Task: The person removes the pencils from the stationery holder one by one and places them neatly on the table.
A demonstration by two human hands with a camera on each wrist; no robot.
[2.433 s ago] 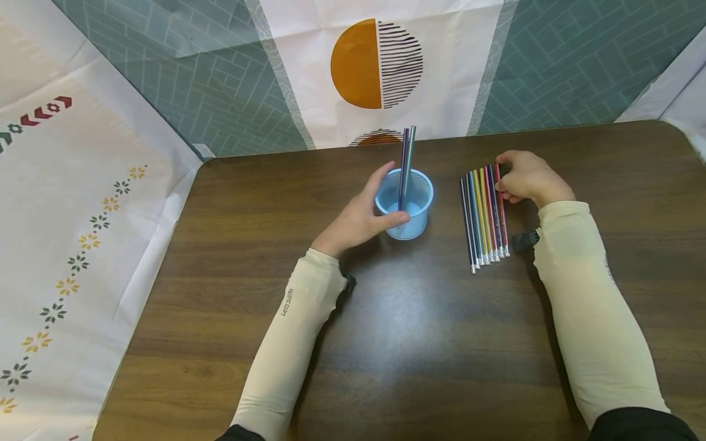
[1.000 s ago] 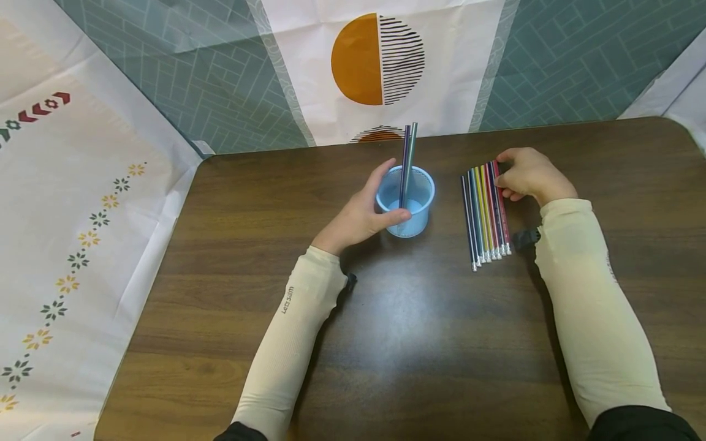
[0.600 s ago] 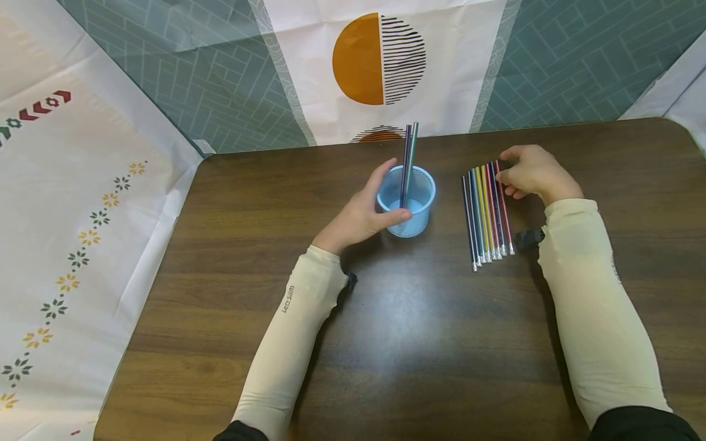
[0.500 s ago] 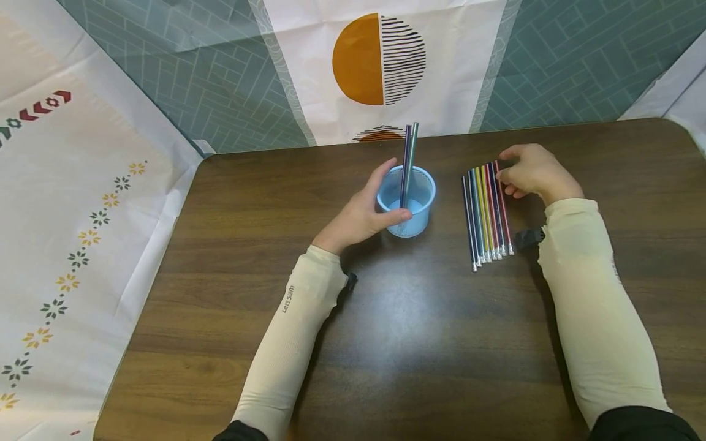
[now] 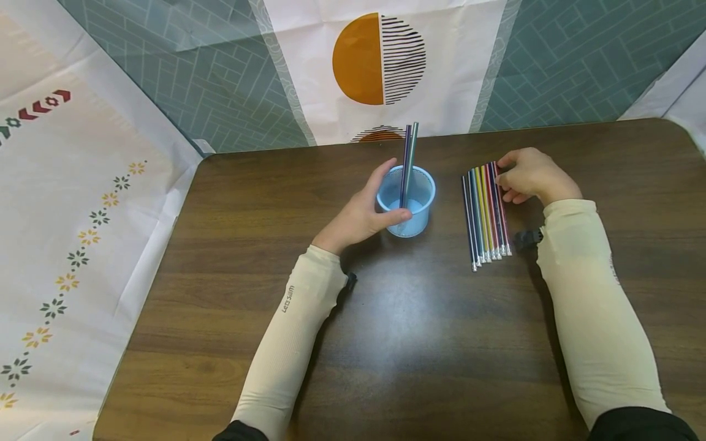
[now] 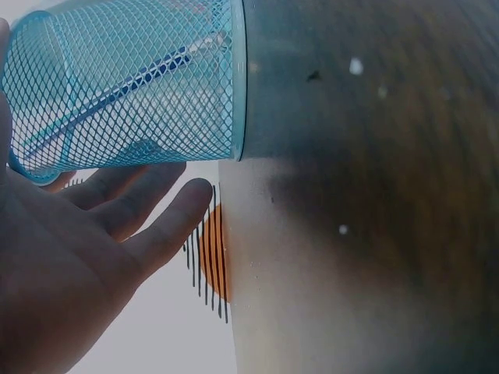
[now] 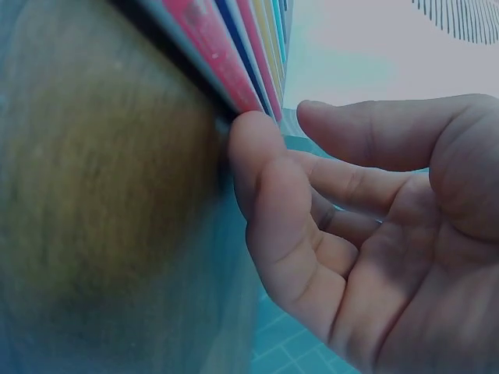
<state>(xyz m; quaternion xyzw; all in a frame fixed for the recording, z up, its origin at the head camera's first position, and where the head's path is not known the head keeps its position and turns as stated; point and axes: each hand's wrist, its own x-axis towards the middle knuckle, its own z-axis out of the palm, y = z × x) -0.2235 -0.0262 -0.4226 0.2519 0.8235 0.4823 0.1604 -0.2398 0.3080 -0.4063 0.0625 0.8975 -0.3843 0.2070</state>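
A blue mesh pencil cup (image 5: pixel 420 214) stands on the table with two pencils (image 5: pixel 409 153) leaning in it, one purplish and one silvery green. My left hand (image 5: pixel 355 215) holds this cup from the left, thumb in front and index finger at the back. In the left wrist view the other fingers (image 6: pixel 156 234) lie along the mesh. To the right, several pencils (image 5: pixel 481 214) lie side by side, silver ends toward me. My right hand (image 5: pixel 532 177) touches the far end of the outermost red pencil (image 5: pixel 505 226); the right wrist view shows loosely bent fingers and the thumb (image 7: pixel 366 132) apart from it.
The brown wooden table (image 5: pixel 386 343) carries the cup and pencils near its far edge. Behind it hangs a patterned curtain (image 5: pixel 220 79), and a white cloth (image 5: pixel 110 275) with a floral print borders the left side.
Compared with half a second ago, the outer red pencil has shifted slightly left, closer against the row. My right hand has come slightly nearer. My left hand and the cup stay put.
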